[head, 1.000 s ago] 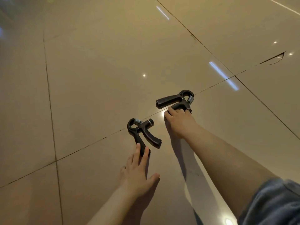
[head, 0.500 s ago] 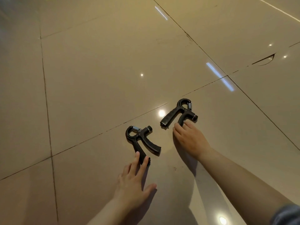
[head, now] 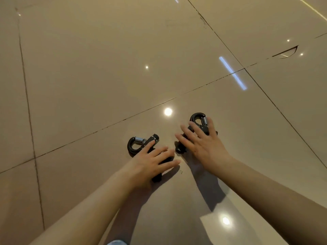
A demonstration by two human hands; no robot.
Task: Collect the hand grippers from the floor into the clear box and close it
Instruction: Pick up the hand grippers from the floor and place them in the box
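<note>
Glossy beige tiled floor point(head: 88, 76) fills pretty much the whole view, dark grout lines crossing it and ceiling lights reflecting off the shine; there's a curved crack or chip in one tile up at the far right.

Both bare forearms reach in from the bottom edge; the left hand point(head: 150, 160) lies flat on top of the left black plastic hand gripper with the silver coil spring point(head: 139, 144), fingers straight and spread over its handles, so it's pressing on it rather than wrapped round it; the looped head and spring poke out beyond the fingertips, and one handle end shows under the palm.

The right hand point(head: 203, 142) does the same over the right black hand gripper with a silver spring point(head: 199, 121); fingers loose and extended across the handles, not curled round anything as far as I can see; the loop and spring stick out at the far side.

Both grippers sit on the floor, close together, just this side of a grout line.
</note>
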